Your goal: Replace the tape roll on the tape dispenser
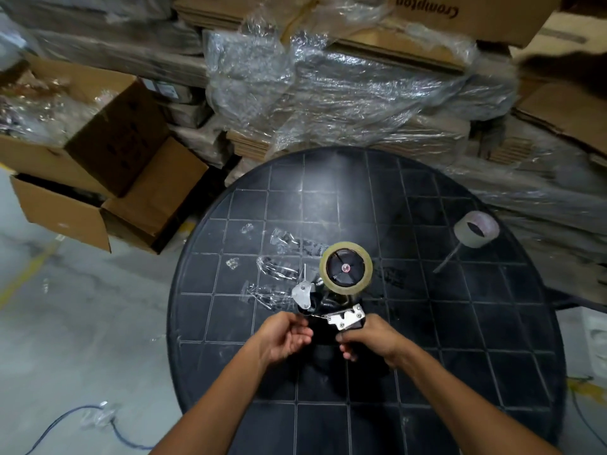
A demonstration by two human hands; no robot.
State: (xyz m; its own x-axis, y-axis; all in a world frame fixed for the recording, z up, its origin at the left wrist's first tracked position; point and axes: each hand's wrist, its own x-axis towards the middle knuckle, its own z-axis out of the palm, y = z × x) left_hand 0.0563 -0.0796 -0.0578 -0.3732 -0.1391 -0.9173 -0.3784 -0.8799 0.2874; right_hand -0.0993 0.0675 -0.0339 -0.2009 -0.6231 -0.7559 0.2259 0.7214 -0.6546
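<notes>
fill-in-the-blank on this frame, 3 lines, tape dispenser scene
1. The tape roll sits on the dispenser's ____.
2. The right hand grips the tape dispenser by its ____.
3. The spare roll lies near the round table's ____ edge, seen from the person.

Missing: hub; handle; right

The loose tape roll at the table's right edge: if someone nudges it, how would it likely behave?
The loose tape roll looks nearly spent, mostly core, so probably light and easily shoved. It seems tilted on its rim near the table edge, so it may roll or topple. Its trailing tape tail could stick and drag.
</notes>
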